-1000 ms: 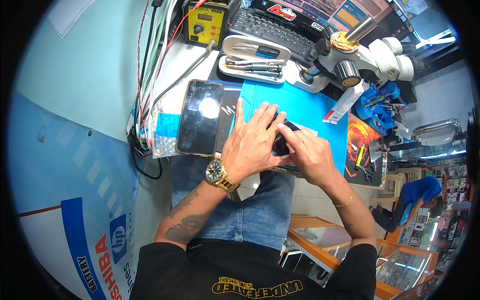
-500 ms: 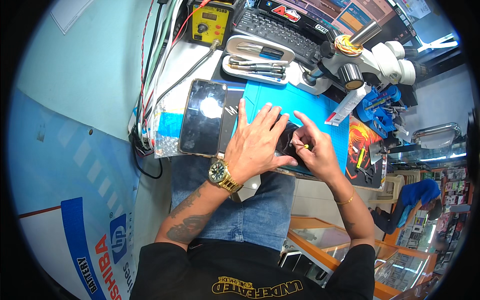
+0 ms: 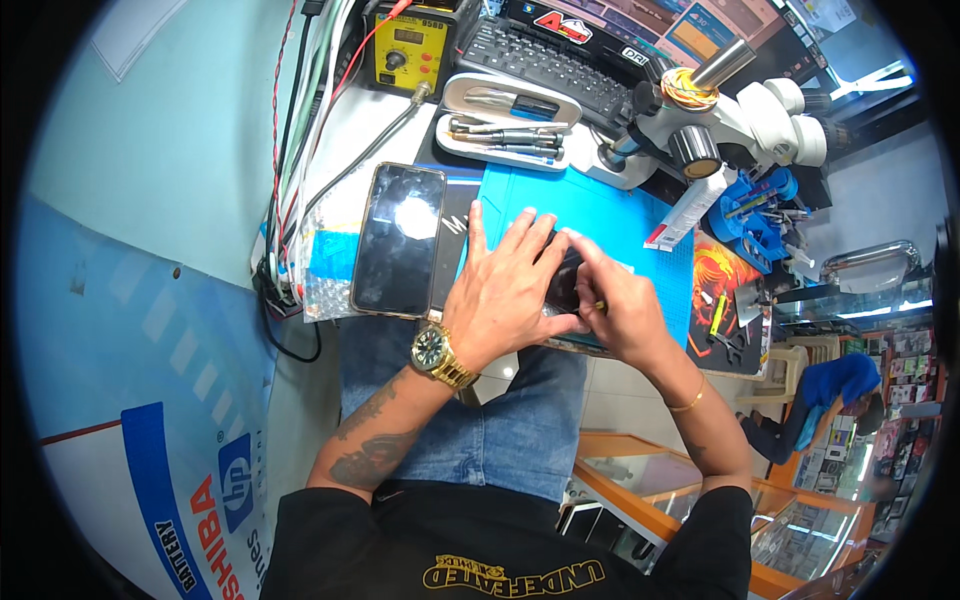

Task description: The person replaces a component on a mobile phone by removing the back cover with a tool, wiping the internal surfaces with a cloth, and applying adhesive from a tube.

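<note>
On the blue work mat [image 3: 620,230] lies a dark, glossy flat object [image 3: 564,287], probably a phone; both hands partly cover it. My left hand [image 3: 508,280] rests flat with spread fingers, its thumb and fingers across the left part of this dark object. My right hand [image 3: 625,305] is closed in a pinch at its right side, around a small slim tool with a yellow-green bit [image 3: 600,305] showing; the rest of the tool is hidden by the fingers. Left of my left hand, a larger phone [image 3: 398,240] lies face up, its screen dark with a bright reflection.
An open case of screwdrivers [image 3: 505,140] stands behind the mat. A microscope [image 3: 700,130] overhangs the back right, near a white box [image 3: 690,210] and a blue tool holder [image 3: 750,220]. A yellow soldering station [image 3: 405,50] and keyboard [image 3: 540,60] stand farther back. Scissors [image 3: 733,345] lie right.
My right hand has turned, and its index finger now reaches closer to my left fingers. Less of the yellow-green bit shows. The left hand keeps its place, while the whole view shifts slightly.
</note>
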`<state>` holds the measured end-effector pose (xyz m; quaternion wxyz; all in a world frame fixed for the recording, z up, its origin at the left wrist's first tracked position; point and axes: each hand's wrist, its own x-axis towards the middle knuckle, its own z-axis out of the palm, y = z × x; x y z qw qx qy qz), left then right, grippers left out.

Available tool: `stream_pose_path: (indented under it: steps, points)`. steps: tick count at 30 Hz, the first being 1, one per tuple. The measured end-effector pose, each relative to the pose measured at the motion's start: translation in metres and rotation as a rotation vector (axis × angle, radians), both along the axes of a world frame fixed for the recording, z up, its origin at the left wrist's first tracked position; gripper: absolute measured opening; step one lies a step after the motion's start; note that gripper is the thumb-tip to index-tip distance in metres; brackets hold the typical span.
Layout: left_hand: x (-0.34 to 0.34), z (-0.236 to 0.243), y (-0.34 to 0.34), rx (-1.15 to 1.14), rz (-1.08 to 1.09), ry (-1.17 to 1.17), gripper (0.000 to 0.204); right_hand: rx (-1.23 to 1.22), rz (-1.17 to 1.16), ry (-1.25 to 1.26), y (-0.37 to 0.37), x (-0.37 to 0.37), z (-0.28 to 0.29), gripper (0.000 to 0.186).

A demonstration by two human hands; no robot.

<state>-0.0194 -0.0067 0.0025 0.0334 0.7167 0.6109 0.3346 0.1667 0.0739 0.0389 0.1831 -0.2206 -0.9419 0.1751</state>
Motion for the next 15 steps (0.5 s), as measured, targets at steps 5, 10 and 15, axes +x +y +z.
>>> stream_pose_path:
  steps: [5,10,15]
  points:
    - [0.000,0.000,0.001,-0.009,-0.012,-0.009,0.096,-0.558,-0.186,0.104,0.000,-0.004,0.006,0.074]
    - [0.000,0.000,0.000,-0.019,-0.005,0.008,0.097,-0.683,-0.240,0.167,0.008,-0.006,0.003,0.067]
    - [0.000,0.000,0.000,-0.012,-0.003,0.015,0.097,-0.583,-0.261,0.105,0.006,0.001,0.022,0.051]
